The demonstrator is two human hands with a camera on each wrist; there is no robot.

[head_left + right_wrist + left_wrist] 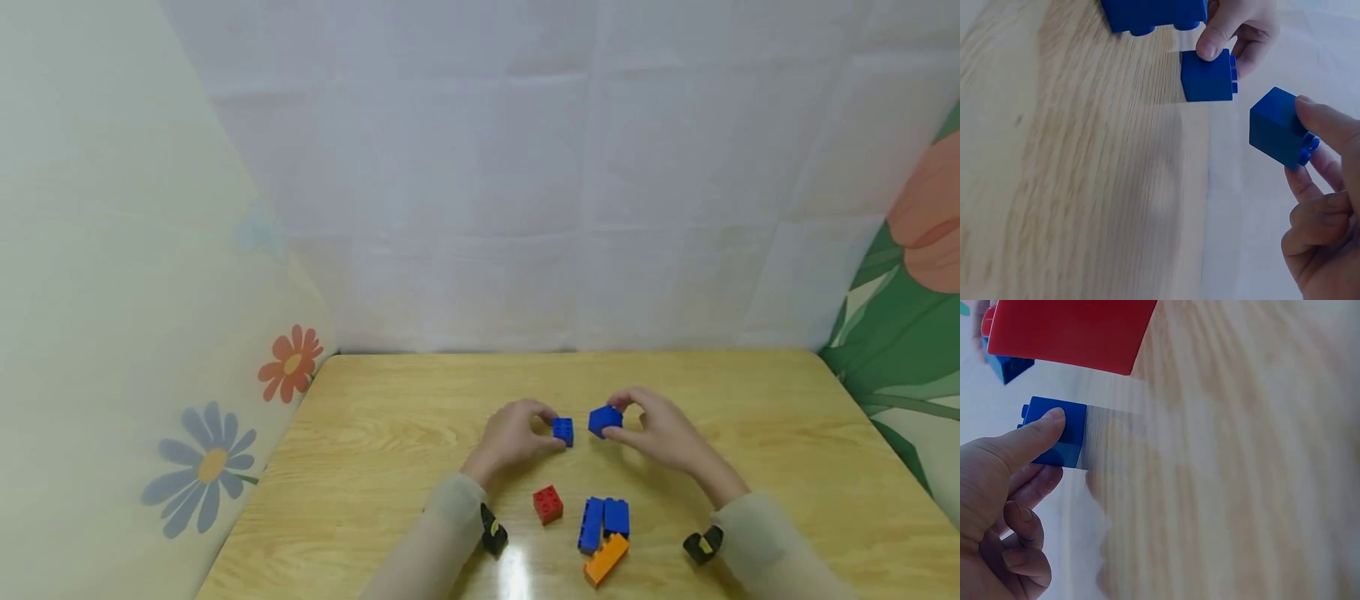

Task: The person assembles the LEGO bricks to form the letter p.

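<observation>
Over on the left, the person's left hand [513, 433] pinches a small blue block [562, 431] between thumb and fingers, the block sitting studs up on the wood-grained surface [390, 408]. Nearer the person, a red block [548, 505] lies untouched. A little further right, a long blue brick [591, 525], an orange brick [606, 560] and a short blue brick [617, 515] huddle together; I can't tell whether they all touch. Beyond them, a second blue block [604, 422] is tilted and raised off the surface, near the first but apart, with the right hand [660, 429] gripping it by thumb and fingertips. Both blocks look like hard plastic, so I'd expect them to be light, stiff and tough, though their smooth walls could twist under fingertips. I'd take hold on two opposite side walls, leaving studs and underside free.
</observation>
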